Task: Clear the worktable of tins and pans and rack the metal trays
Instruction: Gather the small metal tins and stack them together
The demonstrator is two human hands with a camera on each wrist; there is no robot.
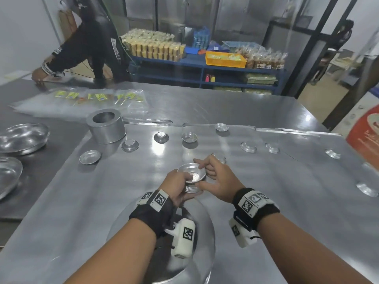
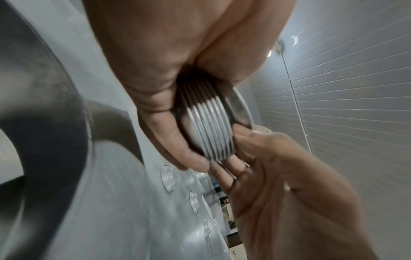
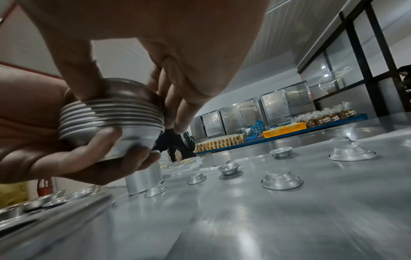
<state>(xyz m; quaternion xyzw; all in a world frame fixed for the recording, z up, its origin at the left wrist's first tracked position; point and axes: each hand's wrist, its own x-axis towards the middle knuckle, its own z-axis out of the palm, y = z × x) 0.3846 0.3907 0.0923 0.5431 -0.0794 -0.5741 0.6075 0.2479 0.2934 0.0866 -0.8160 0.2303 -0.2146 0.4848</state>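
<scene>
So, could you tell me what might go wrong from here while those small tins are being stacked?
1. The stack of nested tins is held off the worktable by the left hand while the right hand seats the top tin; a tilted tin could slip off.
2. The tall stack may outgrow the left hand's grip and spill.
3. Loose tins such as the upturned tin lie within a forearm's sweep and could be knocked.

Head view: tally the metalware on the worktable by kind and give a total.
loose small tins: 10
stack of nested tins: 1
cylindrical tin: 1
large round pans: 3
Total: 15
</scene>
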